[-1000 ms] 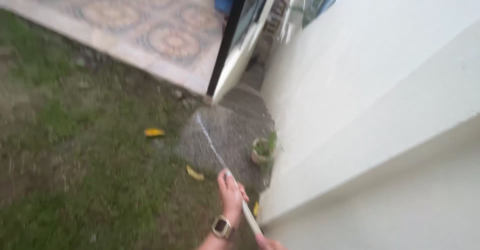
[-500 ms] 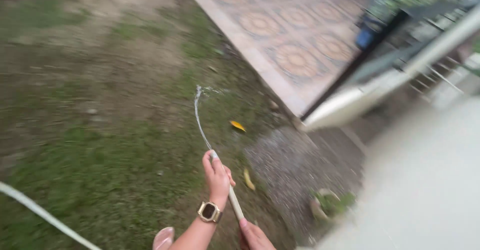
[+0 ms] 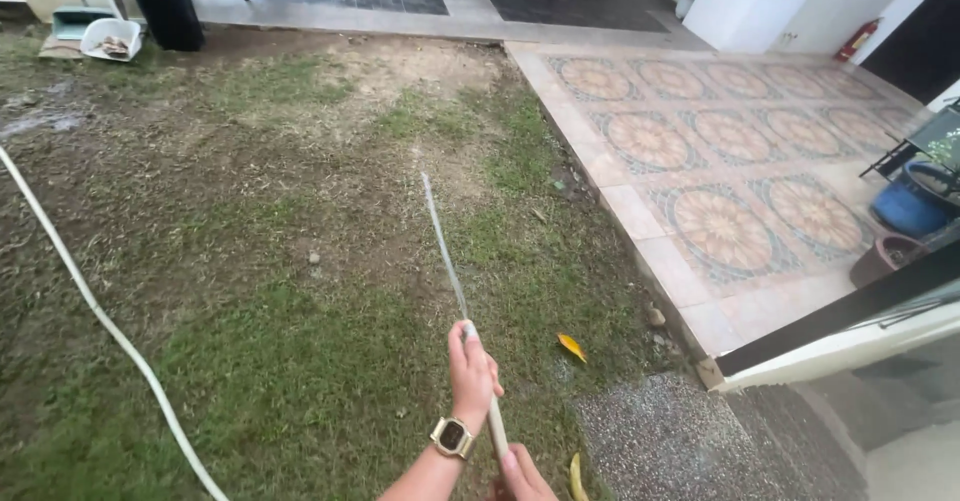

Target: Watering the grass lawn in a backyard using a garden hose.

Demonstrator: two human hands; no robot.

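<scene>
My left hand [image 3: 470, 369], with a gold watch on its wrist, grips a cream garden hose [image 3: 496, 427] just behind its open end. My right hand [image 3: 522, 474] holds the same hose lower down at the frame's bottom edge, and only part of that hand shows. A thin jet of water [image 3: 443, 249] shoots from the hose end away from me, over patchy grass [image 3: 300, 361]. The rest of the hose lies in a long curve across the lawn on the left.
A patterned tiled patio [image 3: 720, 161] borders the grass on the right, with a blue pot [image 3: 910, 201] and a brown pot [image 3: 885, 256]. Far left stand a black bin [image 3: 168, 9] and a white basin [image 3: 110, 39]. Yellow leaves [image 3: 572, 347] and gravel [image 3: 670, 441] lie near me.
The view has swung away from the white wall toward the open lawn. The hose and its water jet now point out over the grass. Both hands keep their hold.
</scene>
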